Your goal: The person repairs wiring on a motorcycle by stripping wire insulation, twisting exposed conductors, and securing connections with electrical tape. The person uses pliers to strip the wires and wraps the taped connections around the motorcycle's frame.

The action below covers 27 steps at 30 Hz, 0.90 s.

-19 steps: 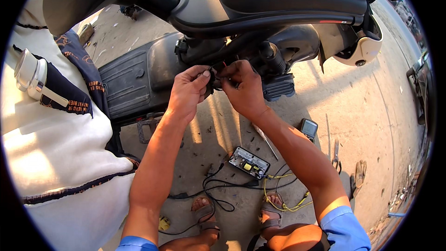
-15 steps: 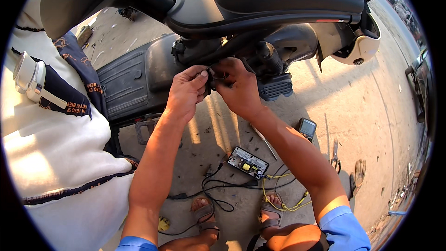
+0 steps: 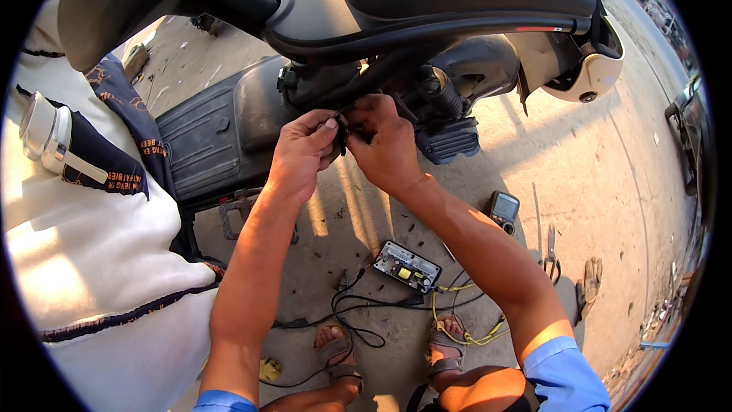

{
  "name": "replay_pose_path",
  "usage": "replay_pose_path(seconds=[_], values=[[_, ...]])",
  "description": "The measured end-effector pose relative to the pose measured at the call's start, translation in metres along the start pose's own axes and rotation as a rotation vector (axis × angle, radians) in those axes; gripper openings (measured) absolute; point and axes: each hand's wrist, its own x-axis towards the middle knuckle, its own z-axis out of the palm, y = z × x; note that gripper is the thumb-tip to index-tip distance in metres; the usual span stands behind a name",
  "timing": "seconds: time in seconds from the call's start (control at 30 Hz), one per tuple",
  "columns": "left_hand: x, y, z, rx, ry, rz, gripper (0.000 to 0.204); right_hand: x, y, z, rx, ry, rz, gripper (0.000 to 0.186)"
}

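A dark grey scooter body with black seat point(image 3: 427, 8) is seen overhead, its ribbed footboard point(image 3: 200, 137) at left. A white cloth-covered bulk point(image 3: 84, 259) is seen at left. Beneath the frame, the left hand point(image 3: 301, 154) and right hand point(image 3: 385, 141) are brought together, fingers curled and pinching a small black connector with wiring point(image 3: 347, 128) between them. On the sandy ground below, an open circuit board box point(image 3: 410, 267) with black and yellow wires is laid. A small handheld meter point(image 3: 504, 208) and pliers point(image 3: 550, 252) are noted beside it.
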Motion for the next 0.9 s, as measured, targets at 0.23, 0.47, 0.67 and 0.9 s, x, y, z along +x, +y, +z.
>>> replay_pose_path(seconds=[0.23, 0.47, 0.67, 0.9], values=[[0.002, -0.001, 0.001, -0.021, 0.031, 0.021, 0.012, 0.010, 0.008, -0.013, -0.049, 0.104, -0.015, 0.034], [-0.004, 0.000, 0.003, 0.045, 0.026, 0.073, 0.013, -0.009, -0.015, -0.032, -0.122, -0.151, 0.005, 0.028], [0.002, -0.005, 0.010, 0.246, 0.058, 0.205, 0.013, -0.014, -0.002, -0.038, 0.241, -0.361, 0.373, 0.029], [0.006, -0.012, 0.005, 0.266, 0.010, 0.209, 0.014, -0.014, -0.006, -0.043, 0.674, -0.419, 0.755, 0.010]])
